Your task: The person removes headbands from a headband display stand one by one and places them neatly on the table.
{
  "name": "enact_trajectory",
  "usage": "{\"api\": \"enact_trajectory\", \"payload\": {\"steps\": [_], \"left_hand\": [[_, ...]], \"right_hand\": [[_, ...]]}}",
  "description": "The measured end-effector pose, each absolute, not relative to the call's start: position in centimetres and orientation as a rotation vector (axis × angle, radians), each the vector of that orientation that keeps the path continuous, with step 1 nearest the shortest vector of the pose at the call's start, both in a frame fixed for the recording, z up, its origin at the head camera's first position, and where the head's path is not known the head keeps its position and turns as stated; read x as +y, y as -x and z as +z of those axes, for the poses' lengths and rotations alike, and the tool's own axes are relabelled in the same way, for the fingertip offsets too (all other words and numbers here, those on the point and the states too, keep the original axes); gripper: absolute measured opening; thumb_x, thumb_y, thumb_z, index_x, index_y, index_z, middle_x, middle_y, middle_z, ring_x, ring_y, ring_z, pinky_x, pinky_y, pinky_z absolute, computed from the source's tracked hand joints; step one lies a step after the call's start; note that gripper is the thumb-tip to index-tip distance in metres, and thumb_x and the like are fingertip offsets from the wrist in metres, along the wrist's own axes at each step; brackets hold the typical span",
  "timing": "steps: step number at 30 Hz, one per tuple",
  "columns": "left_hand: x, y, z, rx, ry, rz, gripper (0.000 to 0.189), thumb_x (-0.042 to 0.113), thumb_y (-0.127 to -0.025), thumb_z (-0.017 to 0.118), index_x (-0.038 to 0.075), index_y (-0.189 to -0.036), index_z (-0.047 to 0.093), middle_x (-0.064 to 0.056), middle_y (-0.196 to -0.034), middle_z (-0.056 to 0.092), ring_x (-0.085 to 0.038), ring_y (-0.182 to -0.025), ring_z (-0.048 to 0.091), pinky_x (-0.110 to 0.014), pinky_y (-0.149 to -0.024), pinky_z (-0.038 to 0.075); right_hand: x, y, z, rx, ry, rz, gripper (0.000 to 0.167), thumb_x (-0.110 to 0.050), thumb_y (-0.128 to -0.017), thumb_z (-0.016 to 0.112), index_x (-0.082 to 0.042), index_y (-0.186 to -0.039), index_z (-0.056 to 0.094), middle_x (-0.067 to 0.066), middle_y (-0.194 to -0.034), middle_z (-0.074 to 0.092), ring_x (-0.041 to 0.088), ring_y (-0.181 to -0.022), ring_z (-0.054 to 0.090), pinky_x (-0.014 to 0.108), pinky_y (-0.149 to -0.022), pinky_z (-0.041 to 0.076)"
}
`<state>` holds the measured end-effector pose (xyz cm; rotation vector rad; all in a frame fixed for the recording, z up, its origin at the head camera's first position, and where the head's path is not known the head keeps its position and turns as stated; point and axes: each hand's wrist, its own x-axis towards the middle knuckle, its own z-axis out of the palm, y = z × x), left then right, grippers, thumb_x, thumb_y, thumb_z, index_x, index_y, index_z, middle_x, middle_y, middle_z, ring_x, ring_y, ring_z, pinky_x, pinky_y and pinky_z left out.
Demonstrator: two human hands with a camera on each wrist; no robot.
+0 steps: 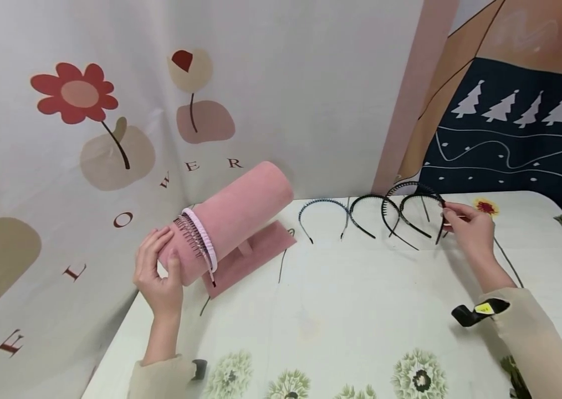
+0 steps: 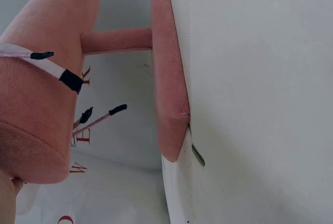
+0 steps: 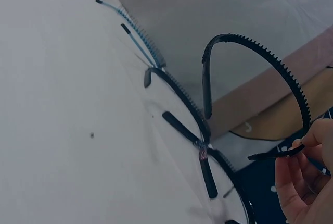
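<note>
My left hand (image 1: 158,274) grips the near end of a pink plush headband stand (image 1: 243,205), whose padded roll sits tilted on a short post above a flat base (image 1: 261,260). Round the roll are a pale lilac headband (image 1: 206,241) and darker toothed headbands (image 1: 188,233). On the right, my right hand (image 1: 475,230) pinches one side of a black toothed headband (image 3: 268,52), its other end free in the air. Behind it, a black headband (image 1: 420,197) stands on the table, with another black headband (image 1: 368,197) and a blue headband (image 1: 323,201) further left.
The white table (image 1: 341,305) has printed flowers on its cover. A pale printed curtain (image 1: 311,100) hangs right behind the headbands and stand. A dark cloth (image 1: 515,144) with white trees covers the back right.
</note>
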<state>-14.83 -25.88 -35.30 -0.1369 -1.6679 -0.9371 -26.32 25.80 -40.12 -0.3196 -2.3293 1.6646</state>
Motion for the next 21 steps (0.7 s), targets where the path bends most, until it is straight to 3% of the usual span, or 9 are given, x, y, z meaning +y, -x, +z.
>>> {"api": "enact_trajectory", "payload": {"steps": [7,12,14,21], "left_hand": [[-26.0,14.9,-35.3,-1.677,0.127,-0.929,0.031,0.012,-0.086,0.059,-0.011,-0.105,0.070,-0.033,-0.110,0.068,-0.011,-0.125,0.059,-0.030,-0.114,0.041],[-25.9,14.9,-35.3,-1.678,0.124,-0.922,0.031,0.012,-0.086,0.059,-0.011,-0.104,0.070,-0.033,-0.110,0.068,-0.034,-0.122,0.060,-0.032,-0.113,0.042],[-25.9,14.9,-35.2,-1.676,0.127,-0.922,0.032,0.012,-0.086,0.059,-0.012,-0.104,0.070,-0.033,-0.109,0.068,-0.038,-0.121,0.060,-0.032,-0.113,0.042],[-25.9,14.8,-35.1,-1.674,0.133,-0.924,0.033,0.013,-0.085,0.059,-0.012,-0.104,0.070,-0.034,-0.109,0.067,-0.011,-0.124,0.060,-0.032,-0.113,0.042]], "right_hand": [[28.0,26.1,-40.4,-2.352,0.371,1.618,0.046,-0.018,-0.099,0.053,0.010,-0.136,0.054,-0.041,-0.073,0.051,-0.020,-0.061,0.056,0.003,-0.060,0.049],[29.3,26.3,-40.5,-2.313,0.426,1.655,0.047,-0.018,-0.098,0.054,0.010,-0.136,0.053,-0.041,-0.070,0.053,-0.020,-0.060,0.057,0.002,-0.059,0.049],[29.8,26.4,-40.6,-2.283,0.452,1.685,0.047,-0.017,-0.098,0.055,0.010,-0.137,0.052,-0.042,-0.070,0.054,-0.020,-0.060,0.058,0.003,-0.059,0.049],[31.4,26.8,-40.5,-2.277,0.527,1.682,0.046,-0.018,-0.099,0.054,0.007,-0.138,0.051,-0.043,-0.065,0.054,-0.020,-0.058,0.057,0.002,-0.057,0.048]]}}
